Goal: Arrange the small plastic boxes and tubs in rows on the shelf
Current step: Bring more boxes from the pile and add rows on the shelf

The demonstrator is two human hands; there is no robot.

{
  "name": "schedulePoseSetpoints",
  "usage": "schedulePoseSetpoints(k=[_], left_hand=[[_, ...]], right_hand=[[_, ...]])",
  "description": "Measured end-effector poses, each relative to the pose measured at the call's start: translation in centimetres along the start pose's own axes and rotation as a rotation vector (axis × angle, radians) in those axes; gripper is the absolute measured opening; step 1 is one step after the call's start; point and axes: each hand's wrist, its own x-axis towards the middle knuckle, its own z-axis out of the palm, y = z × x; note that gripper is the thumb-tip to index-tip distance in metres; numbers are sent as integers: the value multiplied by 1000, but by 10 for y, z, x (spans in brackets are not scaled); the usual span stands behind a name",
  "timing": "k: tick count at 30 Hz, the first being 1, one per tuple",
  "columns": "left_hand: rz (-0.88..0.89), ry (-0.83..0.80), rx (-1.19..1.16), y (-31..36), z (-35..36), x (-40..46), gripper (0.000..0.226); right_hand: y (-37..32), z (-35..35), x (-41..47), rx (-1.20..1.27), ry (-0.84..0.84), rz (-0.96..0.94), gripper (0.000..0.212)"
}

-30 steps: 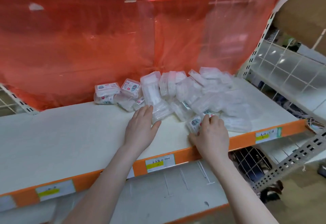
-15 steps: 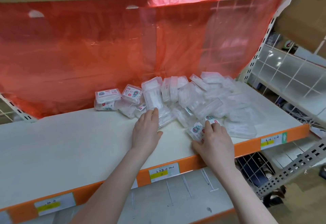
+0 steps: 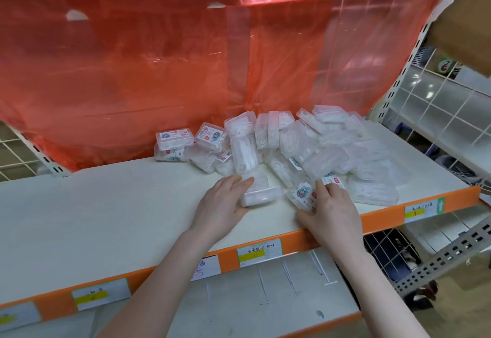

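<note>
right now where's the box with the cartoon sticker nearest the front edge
Head view: the sticker box lies at the pile's front, right of centre near the shelf edge, under the right hand, beside the clear box the left hand holds.

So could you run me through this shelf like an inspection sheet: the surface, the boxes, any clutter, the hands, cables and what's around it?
Surface: white shelf with an orange front edge, bare on its left part.
Job's things: pile of small clear plastic boxes heaped at the back and right, not in rows.
Clutter: nothing seen besides the pile.
Hands: left hand grips a clear box; right hand has its fingers on a labelled box.
Cables: nothing seen.
Surroundings: red plastic sheet behind; price labels on the edge; wire racking to the right.
</note>
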Motion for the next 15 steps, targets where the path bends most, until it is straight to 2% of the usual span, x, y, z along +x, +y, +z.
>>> schedulePoseSetpoints(k=[8,15], left_hand=[[76,-110,14,-13,-6,-32,64],[141,-185,-6,-11,-12,-39,64]], right_hand=[[-4,-9,-2,128,26,-26,38],[-7,-10,-7,191,-37,-53,37]])
